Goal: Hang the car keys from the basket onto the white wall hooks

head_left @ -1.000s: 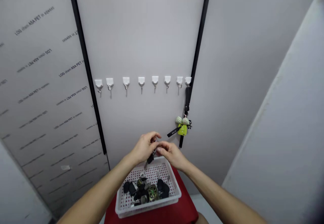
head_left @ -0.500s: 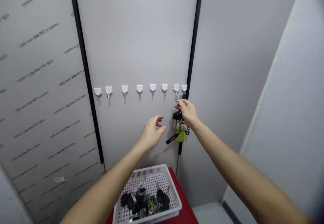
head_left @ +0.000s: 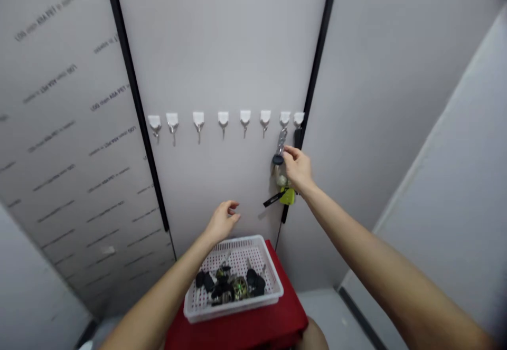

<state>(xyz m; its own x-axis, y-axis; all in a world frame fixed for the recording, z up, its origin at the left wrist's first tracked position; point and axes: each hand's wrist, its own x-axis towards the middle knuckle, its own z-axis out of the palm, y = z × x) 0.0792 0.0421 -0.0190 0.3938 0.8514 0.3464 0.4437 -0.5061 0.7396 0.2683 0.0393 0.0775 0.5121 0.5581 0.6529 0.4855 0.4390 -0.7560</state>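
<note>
Head view: against the pale wall (head_left: 222,49), your right hand (head_left: 298,169) is at the keys (head_left: 278,160), pinch unclear, by a lime charm (head_left: 288,197); your left hand (head_left: 222,222), loosely open, nears the basket (head_left: 233,314) on red (head_left: 253,335).

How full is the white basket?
Partly full: in the basket, dark-headed keys and a round gold-toned piece lie clustered, with bare perforated floor showing behind them.
</note>
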